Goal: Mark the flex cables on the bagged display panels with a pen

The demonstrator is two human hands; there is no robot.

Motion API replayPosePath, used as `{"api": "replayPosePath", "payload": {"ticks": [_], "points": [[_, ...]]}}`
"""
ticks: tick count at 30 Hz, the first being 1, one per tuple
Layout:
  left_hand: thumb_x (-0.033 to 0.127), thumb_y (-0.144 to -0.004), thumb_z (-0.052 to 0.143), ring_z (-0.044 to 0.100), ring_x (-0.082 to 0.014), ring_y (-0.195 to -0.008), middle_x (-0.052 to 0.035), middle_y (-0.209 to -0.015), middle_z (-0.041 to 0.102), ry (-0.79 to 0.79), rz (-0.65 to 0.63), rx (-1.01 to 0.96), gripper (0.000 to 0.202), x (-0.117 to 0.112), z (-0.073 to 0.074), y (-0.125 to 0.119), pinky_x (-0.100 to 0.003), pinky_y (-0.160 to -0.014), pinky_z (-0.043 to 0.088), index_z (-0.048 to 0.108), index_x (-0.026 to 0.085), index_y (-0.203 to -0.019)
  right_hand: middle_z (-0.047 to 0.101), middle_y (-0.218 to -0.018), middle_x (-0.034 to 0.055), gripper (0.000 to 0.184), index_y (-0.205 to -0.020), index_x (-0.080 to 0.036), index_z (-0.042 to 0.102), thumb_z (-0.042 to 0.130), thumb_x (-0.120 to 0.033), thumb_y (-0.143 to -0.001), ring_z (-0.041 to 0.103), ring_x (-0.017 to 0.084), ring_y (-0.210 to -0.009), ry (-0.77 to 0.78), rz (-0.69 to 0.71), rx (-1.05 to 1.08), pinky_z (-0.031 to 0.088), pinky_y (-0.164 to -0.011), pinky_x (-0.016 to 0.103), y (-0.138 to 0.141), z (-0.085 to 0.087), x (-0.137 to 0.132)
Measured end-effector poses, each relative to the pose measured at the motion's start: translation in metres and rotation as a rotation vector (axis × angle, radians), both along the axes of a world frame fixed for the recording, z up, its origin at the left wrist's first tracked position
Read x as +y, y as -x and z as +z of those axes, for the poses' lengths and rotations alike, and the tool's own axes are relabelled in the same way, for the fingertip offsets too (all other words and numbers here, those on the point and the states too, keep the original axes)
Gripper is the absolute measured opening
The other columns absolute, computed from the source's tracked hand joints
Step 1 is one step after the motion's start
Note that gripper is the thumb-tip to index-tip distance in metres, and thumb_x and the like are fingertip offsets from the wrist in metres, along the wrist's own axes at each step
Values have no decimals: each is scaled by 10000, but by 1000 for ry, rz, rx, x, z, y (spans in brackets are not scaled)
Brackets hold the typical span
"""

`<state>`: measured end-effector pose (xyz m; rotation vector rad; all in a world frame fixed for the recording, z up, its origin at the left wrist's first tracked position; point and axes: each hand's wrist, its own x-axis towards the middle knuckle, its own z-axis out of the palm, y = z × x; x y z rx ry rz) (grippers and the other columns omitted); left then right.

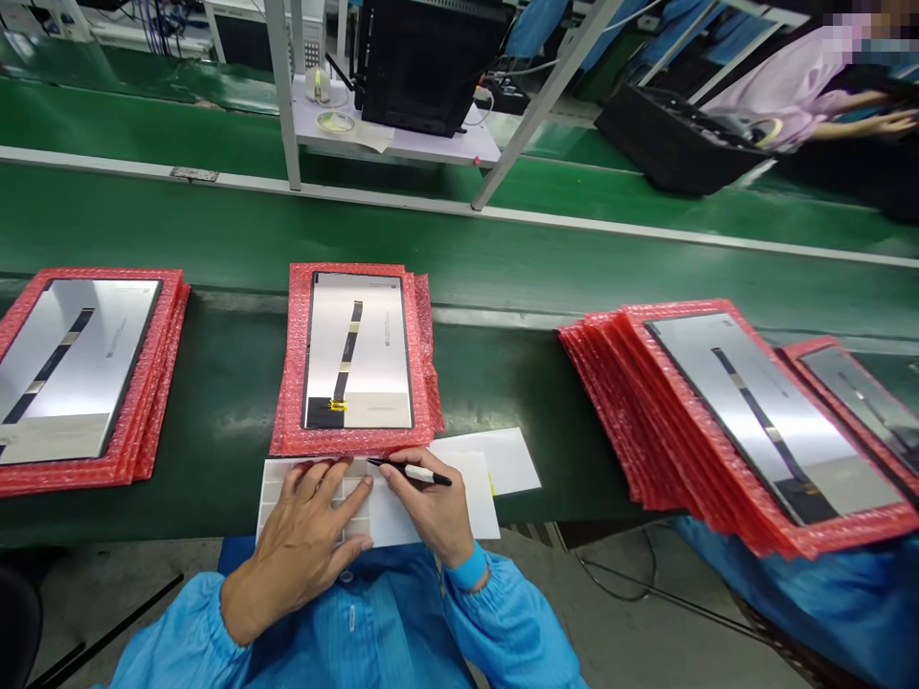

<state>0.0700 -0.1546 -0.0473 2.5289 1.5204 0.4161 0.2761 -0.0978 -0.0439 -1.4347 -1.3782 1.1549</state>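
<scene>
My left hand (305,541) lies flat, fingers spread, on a white sheet of label squares (392,517) at the near table edge. My right hand (431,507) is closed round black tweezers with a white band (409,470), their tip pointing left over the sheet. Just beyond the hands lies a silver display panel (357,349) with a dark ribbon cable and a yellow tab, resting on a stack of red bubble-wrap sheets (287,383). A second white sheet (503,459) lies to the right of the hands.
Another panel on red wrap (72,368) lies at left. A fanned stack of red wrap with panels (753,421) lies at right. Behind runs a green conveyor (503,249). Farther back are a metal frame (287,96), a black monitor (427,62) and another person's arm (854,110).
</scene>
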Motion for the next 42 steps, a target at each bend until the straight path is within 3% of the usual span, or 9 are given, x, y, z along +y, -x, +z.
{"api": "replayPosePath", "payload": {"ticks": [5, 21, 29, 42], "points": [[516, -987, 626, 486, -328, -1275, -124, -1449, 569, 6, -4, 3, 543, 0, -1, 0, -507, -1104, 304, 578, 284, -1476, 786, -808, 45, 68, -864, -206, 773, 777, -273, -868, 753, 211, -754, -61, 23, -24, 621, -734, 305, 0, 0, 0], [510, -990, 622, 468, -320, -1257, -115, -1461, 554, 17, 7, -2, 528, 0, 1, 0, -499, -1092, 300, 584, 286, -1467, 792, -810, 43, 87, -833, -216, 776, 793, -301, -846, 752, 214, -742, 14, -9, -15, 613, -699, 301, 1, 1, 0], [516, -951, 666, 426, -342, -1315, -64, -1570, 498, 151, -23, 32, 676, -1, 7, 3, -527, -1113, 287, 468, 306, -1563, 793, -783, 41, 96, -839, -212, 778, 808, -303, -831, 745, 213, -714, 8, 44, 12, 600, -682, 304, -5, 3, 0], [531, -919, 703, 418, -363, -1341, -81, -1570, 501, 137, -23, 21, 727, -2, 6, 3, -539, -1125, 280, 464, 290, -1562, 807, -791, 50, 101, -845, -208, 790, 818, -305, -842, 770, 227, -728, -85, 109, -24, 645, -714, 319, -8, 6, 0]]}}
